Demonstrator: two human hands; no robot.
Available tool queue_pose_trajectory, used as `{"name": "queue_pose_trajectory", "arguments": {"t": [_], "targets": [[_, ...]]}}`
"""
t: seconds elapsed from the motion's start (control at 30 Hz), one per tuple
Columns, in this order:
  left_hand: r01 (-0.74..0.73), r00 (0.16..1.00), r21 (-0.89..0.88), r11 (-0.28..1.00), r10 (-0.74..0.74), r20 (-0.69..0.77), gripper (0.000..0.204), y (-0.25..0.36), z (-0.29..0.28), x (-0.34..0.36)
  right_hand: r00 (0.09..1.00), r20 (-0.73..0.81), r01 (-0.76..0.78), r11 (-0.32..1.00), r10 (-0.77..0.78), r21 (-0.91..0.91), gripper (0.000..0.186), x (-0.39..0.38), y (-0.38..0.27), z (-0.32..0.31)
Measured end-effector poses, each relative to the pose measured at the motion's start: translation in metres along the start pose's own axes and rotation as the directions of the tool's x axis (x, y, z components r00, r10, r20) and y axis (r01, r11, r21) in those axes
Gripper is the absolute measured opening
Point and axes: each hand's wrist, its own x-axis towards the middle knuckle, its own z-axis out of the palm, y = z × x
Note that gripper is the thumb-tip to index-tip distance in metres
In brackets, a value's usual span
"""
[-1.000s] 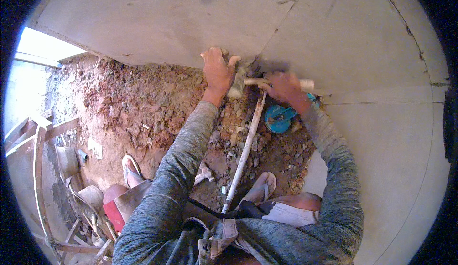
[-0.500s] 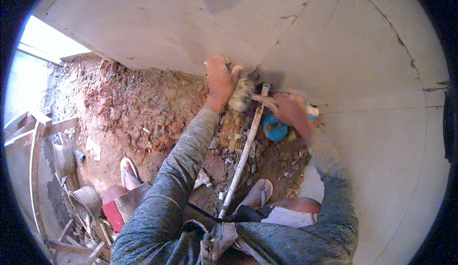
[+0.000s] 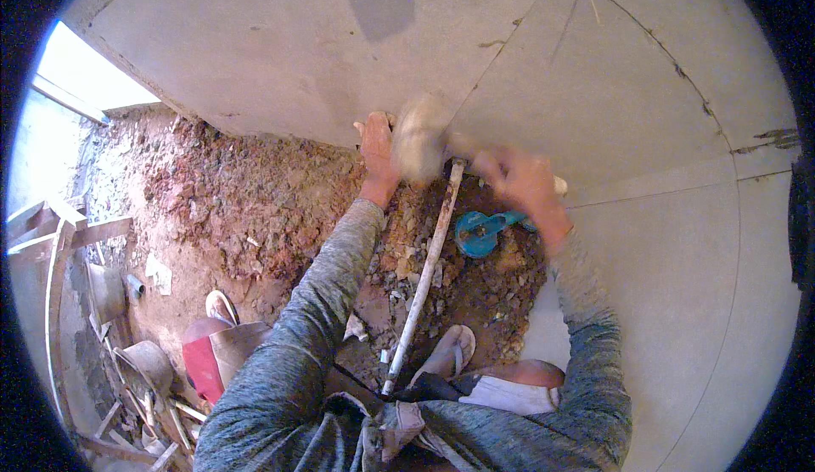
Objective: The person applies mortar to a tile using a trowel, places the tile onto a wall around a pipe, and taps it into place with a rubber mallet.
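My right hand (image 3: 525,185) is closed round the handle of a mallet, whose pale head (image 3: 419,139) is smeared by motion close beside my left hand. My left hand (image 3: 378,154) lies with its fingers stretched out at the lower edge of a large grey slab (image 3: 297,64), touching it. A dark seam runs up from near the mallet head between this slab and its neighbour. Below my right hand, a turquoise round tool with a handle, like a suction lifter (image 3: 478,236), rests on the rubble. A long whitish pole (image 3: 424,281) slants from the seam down toward my lap.
Reddish broken earth and stones (image 3: 229,192) spread to the left and under me. More grey slabs (image 3: 662,268) with thin joints fill the right. Wooden boards (image 3: 64,234) and a bucket (image 3: 144,366) stand at the far left. My sandalled foot (image 3: 450,353) is beside the pole.
The mallet head has moved up and slightly left, nearer the slab. My right hand has shifted a little, leaving more of the turquoise tool in view. My left hand has dropped slightly.
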Motion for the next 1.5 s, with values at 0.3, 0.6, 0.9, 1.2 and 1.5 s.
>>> {"name": "queue_pose_trajectory", "arguments": {"t": [0.3,0.6,0.9,1.2,1.5], "targets": [[0.119,0.964,-0.061,0.991,-0.100,0.246,0.042,0.052,-0.043,0.005,0.902,-0.065,0.412,0.897,-0.427,-0.161,0.040,-0.013,-0.008,-0.006],[0.392,0.896,-0.420,0.819,-0.236,0.377,0.034,0.075,-0.066,0.007,0.867,-0.102,0.470,0.869,-0.488,-0.156,0.033,-0.035,-0.033,-0.034],[0.110,0.994,-0.264,0.958,-0.102,0.044,0.034,0.036,-0.001,0.001,0.935,-0.271,0.173,0.962,-0.228,-0.210,0.042,-0.009,-0.003,-0.035],[0.109,0.991,-0.215,0.971,-0.124,-0.054,0.043,0.044,-0.026,0.019,0.863,-0.383,0.290,0.944,-0.330,-0.159,0.041,-0.003,-0.001,-0.025],[0.290,0.956,-0.875,0.387,-0.082,0.281,0.034,0.106,-0.035,0.041,0.863,-0.376,0.311,0.941,-0.338,-0.132,0.033,-0.014,-0.016,-0.049]]}}
